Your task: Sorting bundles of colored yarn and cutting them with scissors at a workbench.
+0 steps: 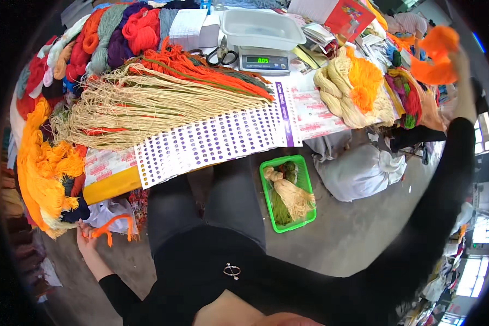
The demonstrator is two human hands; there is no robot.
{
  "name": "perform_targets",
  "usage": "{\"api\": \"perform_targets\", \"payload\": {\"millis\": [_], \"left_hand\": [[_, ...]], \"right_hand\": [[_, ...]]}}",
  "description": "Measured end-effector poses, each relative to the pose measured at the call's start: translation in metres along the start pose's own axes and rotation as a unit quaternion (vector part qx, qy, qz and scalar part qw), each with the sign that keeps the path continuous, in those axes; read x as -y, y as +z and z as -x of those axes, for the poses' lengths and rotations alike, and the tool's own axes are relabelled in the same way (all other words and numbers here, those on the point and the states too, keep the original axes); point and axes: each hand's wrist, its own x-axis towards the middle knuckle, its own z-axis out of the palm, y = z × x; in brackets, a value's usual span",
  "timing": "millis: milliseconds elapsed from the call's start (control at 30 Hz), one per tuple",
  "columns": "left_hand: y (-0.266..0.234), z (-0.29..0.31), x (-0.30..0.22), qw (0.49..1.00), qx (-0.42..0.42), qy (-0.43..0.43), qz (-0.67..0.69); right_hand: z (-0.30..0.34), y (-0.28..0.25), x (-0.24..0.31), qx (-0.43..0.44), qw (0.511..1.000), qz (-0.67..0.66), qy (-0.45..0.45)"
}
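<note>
At the far right, my right hand (463, 64) is raised high and closed on a bright orange hank of yarn (436, 57), which hangs in loops beside the fingers. Low at the left, beside the table's end, my left hand (85, 237) pinches a short orange bundle of yarn (114, 221) whose ends droop. On the table lies a white card with rows of punched holes (212, 138). Long cream strands (125, 100) spread behind it, with orange-red strands (185, 68) and some green among them.
A digital scale (264, 61) carries a clear plastic tray (263, 28); black-handled scissors (221, 54) lie beside it. Yellow hanks (43, 163) hang off the left end. Cream yarn (339, 81) lies at right. Below are a green basket (264, 190) and a white sack (353, 173).
</note>
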Motion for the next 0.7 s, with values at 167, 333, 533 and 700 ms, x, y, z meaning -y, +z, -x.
{"api": "perform_targets", "payload": {"millis": [167,333,533,700], "left_hand": [[0.014,-0.024,0.039,0.998,-0.059,-0.008,-0.004],[0.003,-0.006,0.03,0.999,-0.05,-0.014,-0.012],[0.033,-0.013,0.043,0.999,-0.045,-0.008,-0.025],[0.056,0.007,0.061,0.998,-0.055,-0.015,-0.032]], "right_hand": [[0.075,0.141,-0.01,0.05,0.975,0.218,0.005],[0.165,0.21,0.106,0.17,0.935,-0.117,0.287],[0.13,0.195,0.117,0.129,0.929,-0.269,0.22],[0.136,0.186,0.181,0.389,0.912,0.112,0.071]]}}
